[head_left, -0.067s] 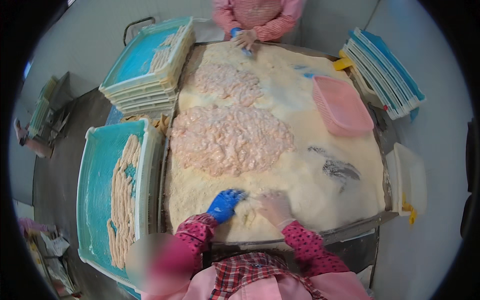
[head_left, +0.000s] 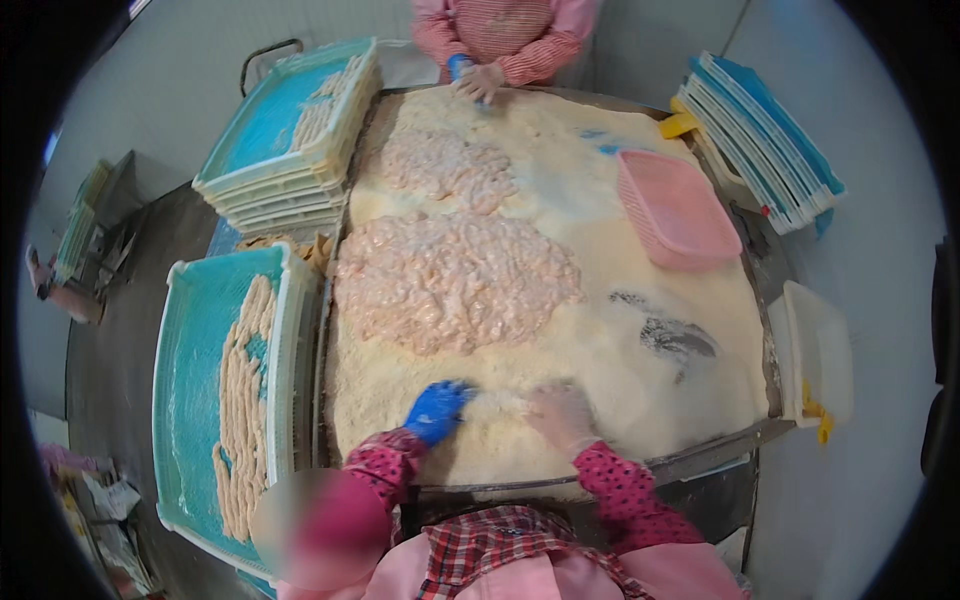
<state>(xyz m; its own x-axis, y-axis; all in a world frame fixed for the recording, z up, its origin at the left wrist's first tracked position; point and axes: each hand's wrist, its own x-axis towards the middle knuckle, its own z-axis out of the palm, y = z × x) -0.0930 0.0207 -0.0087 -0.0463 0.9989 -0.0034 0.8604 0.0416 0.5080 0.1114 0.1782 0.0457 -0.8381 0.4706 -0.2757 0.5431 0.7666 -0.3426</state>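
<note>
Powder, fine and cream-coloured (head_left: 620, 400), is spread over a broad metal-edged worktable (head_left: 735, 445), right up to its near edge. By the middle of that edge, the powder is met by the left hand (head_left: 437, 412), covered with a blue glove, and the right hand (head_left: 562, 415), covered with a thin whitish glove. Between their fingertips, a thin, pale, powder-coated strip (head_left: 498, 401) is laid roughly parallel to the near edge. The fingers of both hands are blurred; whether the strip is gripped or merely touched cannot be told.

Outside the left edge, toward the near corner, a white-rimmed rectangular tray with turquoise lining (head_left: 190, 400) is placed, its table-side half filled with long pale-pink strips (head_left: 240, 430). Toward the right edge, dark patches (head_left: 675, 337) are exposed in the powder.

On the left half, a large glistening pink mound of raw, meat-like pieces (head_left: 455, 285) is heaped, with a smaller similar mound (head_left: 447, 168) set beyond it. Near the right edge, a pink perforated plastic basket (head_left: 700, 257) is set down.

Outside the left edge's far part, white blue-lined trays (head_left: 285, 195) are stacked. At the far edge, another person's gloved hands (head_left: 480, 83) are brought together.
</note>
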